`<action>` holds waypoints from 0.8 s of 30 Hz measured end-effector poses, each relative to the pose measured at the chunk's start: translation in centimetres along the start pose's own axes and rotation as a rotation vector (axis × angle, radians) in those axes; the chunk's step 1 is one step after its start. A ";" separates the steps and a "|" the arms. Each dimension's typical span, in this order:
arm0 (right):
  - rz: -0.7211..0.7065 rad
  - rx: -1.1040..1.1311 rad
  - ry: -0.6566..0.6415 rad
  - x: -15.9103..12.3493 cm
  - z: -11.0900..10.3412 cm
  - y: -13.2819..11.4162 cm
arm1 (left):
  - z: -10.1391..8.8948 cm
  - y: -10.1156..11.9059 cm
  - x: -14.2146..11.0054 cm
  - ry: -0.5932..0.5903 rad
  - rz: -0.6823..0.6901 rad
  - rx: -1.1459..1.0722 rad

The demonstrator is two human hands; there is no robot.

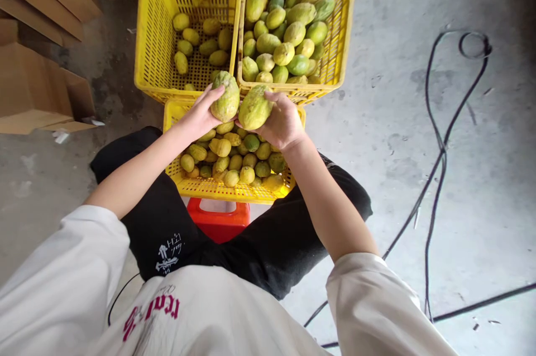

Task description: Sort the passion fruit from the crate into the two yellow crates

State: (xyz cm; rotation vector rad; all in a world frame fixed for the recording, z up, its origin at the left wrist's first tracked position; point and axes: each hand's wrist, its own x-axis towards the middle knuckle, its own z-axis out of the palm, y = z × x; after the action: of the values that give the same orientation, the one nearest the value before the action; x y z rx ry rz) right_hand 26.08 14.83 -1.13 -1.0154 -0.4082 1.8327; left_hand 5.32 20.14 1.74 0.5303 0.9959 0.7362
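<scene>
My left hand (204, 113) is closed around a bumpy yellow-green lemon (226, 100), thumb on its upper side. In my right hand (283, 121) is another lumpy lemon (254, 107), tilted toward the left one. Both lemons are held side by side above the near yellow crate (234, 195), just in front of the far crates. That near crate holds many loose lemons (220, 147), yellow to green. The fingers under each held fruit are partly hidden.
Behind stand a left yellow crate (153, 21) with several lemons low inside and a right yellow crate (345, 27) heaped with lemons. A red plastic stool (220, 225) shows between the legs. Cardboard boxes (37, 77) lie left; a black cable (443, 149) loops over the floor at right.
</scene>
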 end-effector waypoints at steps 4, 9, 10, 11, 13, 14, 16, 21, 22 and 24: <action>-0.063 -0.048 -0.010 0.2 -1.0 -0.1 | 0.4 0.7 -0.2 0.022 -0.008 -0.020; -0.078 -0.101 0.068 0.1 -0.5 -0.2 | -0.1 0.5 -0.3 0.027 0.070 -0.023; -0.085 -0.106 0.078 0.0 -0.3 -0.2 | -0.1 0.4 -0.3 0.025 0.073 -0.029; -0.097 -0.105 0.083 -0.2 0.0 -0.2 | 0.0 0.3 -0.5 0.024 0.065 -0.036; -0.114 -0.093 0.076 -0.4 0.4 -0.1 | 0.3 0.1 -0.8 0.025 0.017 -0.041; -0.107 -0.087 0.067 -0.5 0.5 -0.1 | 0.5 -0.1 -0.9 0.027 -0.012 -0.040; -0.075 -0.075 0.058 -0.7 0.9 0.0 | 0.7 -0.5 -1.0 0.027 -0.050 -0.036; -0.058 -0.003 0.078 -0.7 1.7 0.3 | 0.3 -1.2 -0.7 0.007 -0.061 -0.016; -0.047 0.010 0.080 -0.6 1.7 0.4 | 0.2 -1.1 -0.6 0.013 -0.062 -0.006; -0.034 0.023 0.089 -0.3 1.4 0.5 | 0.3 -0.8 -0.5 0.036 -0.049 -0.002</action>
State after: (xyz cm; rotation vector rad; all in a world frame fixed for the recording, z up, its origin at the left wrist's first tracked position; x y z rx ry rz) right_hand 24.76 14.53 -0.46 -1.0636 -0.3482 1.7514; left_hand 5.62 19.21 1.64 0.4901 1.0377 0.7048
